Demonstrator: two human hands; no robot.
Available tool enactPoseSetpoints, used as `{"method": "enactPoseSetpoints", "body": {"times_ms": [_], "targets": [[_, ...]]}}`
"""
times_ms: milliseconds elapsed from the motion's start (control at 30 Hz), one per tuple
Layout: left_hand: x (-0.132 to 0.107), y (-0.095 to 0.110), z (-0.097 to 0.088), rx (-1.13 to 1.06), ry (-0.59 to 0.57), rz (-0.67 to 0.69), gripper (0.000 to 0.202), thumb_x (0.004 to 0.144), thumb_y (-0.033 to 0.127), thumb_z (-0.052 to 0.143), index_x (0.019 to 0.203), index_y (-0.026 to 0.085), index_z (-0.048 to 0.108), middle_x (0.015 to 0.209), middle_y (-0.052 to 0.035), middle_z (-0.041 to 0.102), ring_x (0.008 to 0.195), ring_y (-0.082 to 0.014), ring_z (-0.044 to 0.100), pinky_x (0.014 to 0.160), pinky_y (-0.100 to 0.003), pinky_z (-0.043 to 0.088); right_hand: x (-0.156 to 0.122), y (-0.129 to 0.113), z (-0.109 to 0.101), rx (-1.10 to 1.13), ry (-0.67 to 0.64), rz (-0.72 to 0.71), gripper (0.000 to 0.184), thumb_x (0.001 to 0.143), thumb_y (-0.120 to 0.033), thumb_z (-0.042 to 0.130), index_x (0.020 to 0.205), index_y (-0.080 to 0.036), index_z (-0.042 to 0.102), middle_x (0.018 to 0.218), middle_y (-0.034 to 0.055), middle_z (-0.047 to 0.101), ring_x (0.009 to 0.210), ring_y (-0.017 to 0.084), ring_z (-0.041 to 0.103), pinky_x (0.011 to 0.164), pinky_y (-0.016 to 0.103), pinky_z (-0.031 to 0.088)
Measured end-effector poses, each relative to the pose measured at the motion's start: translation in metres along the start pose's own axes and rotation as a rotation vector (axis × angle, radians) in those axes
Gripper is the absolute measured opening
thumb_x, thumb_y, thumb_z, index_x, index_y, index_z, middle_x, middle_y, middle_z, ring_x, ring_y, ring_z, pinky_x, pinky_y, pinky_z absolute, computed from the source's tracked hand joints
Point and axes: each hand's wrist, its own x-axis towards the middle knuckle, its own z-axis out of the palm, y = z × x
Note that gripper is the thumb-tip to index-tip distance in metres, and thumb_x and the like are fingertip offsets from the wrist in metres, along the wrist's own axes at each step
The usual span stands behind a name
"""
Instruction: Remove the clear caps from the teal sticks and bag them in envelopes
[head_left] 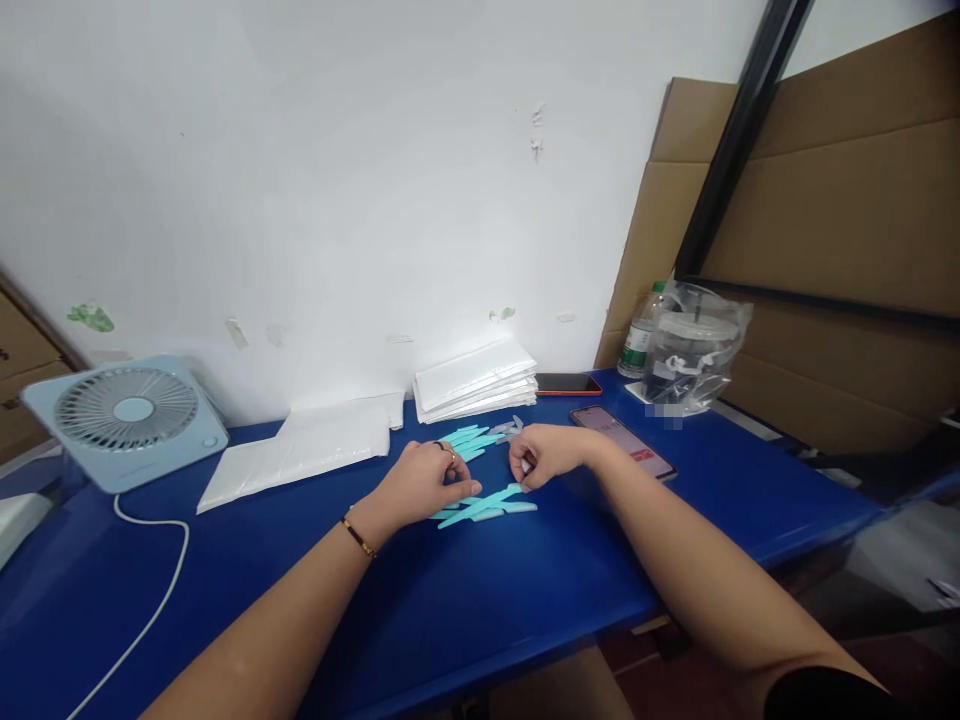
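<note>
Several slim turquoise eyebrow razors lie crossed over one another on the blue table, below and between my hands. My right hand pinches the right end of the uppermost one between thumb and fingertips. Beside the same pile, my left hand has its fingers curled and thumb pressed in; what it holds, if anything, is hidden. Beyond my hands lies another group of turquoise razors, partly covered by my left hand. A few greyish-purple razors are just right of that group.
White packets are stacked by the wall, with flat white sheets to their left. A blue fan and its cable stand at left. Two phones, a bottle and a bagged cup are at right.
</note>
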Motion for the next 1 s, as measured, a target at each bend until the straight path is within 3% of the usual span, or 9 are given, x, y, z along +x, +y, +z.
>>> {"method": "enactPoseSetpoints", "body": {"times_ms": [167,333,533,700,800,900,1000], "targets": [[-0.001,0.003,0.003,0.035,0.000,0.062,0.029,0.081,0.046,0.051,0.071,0.024,0.067,0.074,0.0014,0.066,0.078,-0.0164,0.057,0.074,-0.030,0.034,-0.001,-0.003,-0.001,0.023,0.069,-0.050,0.016,0.066,-0.019,0.060,0.080,-0.016,0.069,0.068,-0.0010,0.063,0.057,0.010,0.049,0.051,0.019,0.036],[0.002,-0.004,0.006,0.052,0.041,0.070,0.024,0.081,0.039,0.053,0.068,0.023,0.064,0.073,0.0028,0.066,0.076,-0.0150,0.057,0.069,-0.028,0.034,0.000,-0.006,-0.003,-0.012,0.264,-0.081,0.016,0.072,-0.027,0.060,0.080,-0.015,0.067,0.074,0.0021,0.063,0.062,0.011,0.050,0.055,0.021,0.037],[0.009,-0.018,0.007,0.197,0.157,-0.070,0.022,0.080,0.035,0.052,0.071,0.023,0.067,0.081,-0.0011,0.065,0.082,-0.0189,0.058,0.075,-0.032,0.034,0.006,0.005,-0.001,-0.002,0.382,0.010,0.015,0.074,-0.026,0.058,0.080,-0.014,0.066,0.073,0.0033,0.064,0.062,0.012,0.053,0.055,0.021,0.037],[0.008,-0.029,0.001,0.177,0.200,-0.147,0.025,0.077,0.045,0.056,0.086,0.025,0.068,0.086,-0.0013,0.065,0.082,-0.0199,0.058,0.076,-0.032,0.035,0.003,0.014,-0.007,0.000,0.531,0.131,0.014,0.070,-0.025,0.062,0.077,-0.015,0.067,0.075,0.0042,0.066,0.066,0.014,0.055,0.056,0.021,0.037],[0.004,-0.024,-0.004,0.113,0.091,-0.051,0.029,0.076,0.050,0.055,0.082,0.026,0.069,0.085,-0.0006,0.064,0.080,-0.0181,0.057,0.075,-0.031,0.035,-0.004,0.007,-0.011,0.038,0.441,0.116,0.022,0.071,-0.033,0.063,0.079,-0.014,0.069,0.071,0.0030,0.065,0.062,0.013,0.053,0.055,0.021,0.037],[0.001,-0.016,-0.003,0.076,-0.038,0.045,0.030,0.074,0.053,0.056,0.079,0.026,0.069,0.083,-0.0002,0.063,0.080,-0.0173,0.056,0.074,-0.029,0.035,-0.009,-0.006,-0.011,0.061,0.193,0.049,0.033,0.066,-0.043,0.067,0.081,-0.014,0.071,0.067,0.0008,0.062,0.059,0.011,0.050,0.052,0.020,0.035],[0.001,-0.012,0.003,0.079,-0.075,0.052,0.025,0.075,0.048,0.057,0.077,0.026,0.069,0.080,0.0008,0.063,0.080,-0.0164,0.055,0.075,-0.028,0.034,-0.008,-0.019,-0.006,-0.001,-0.008,0.021,0.037,0.057,-0.046,0.074,0.078,-0.015,0.071,0.063,-0.0012,0.060,0.056,0.010,0.048,0.050,0.020,0.033]]}}
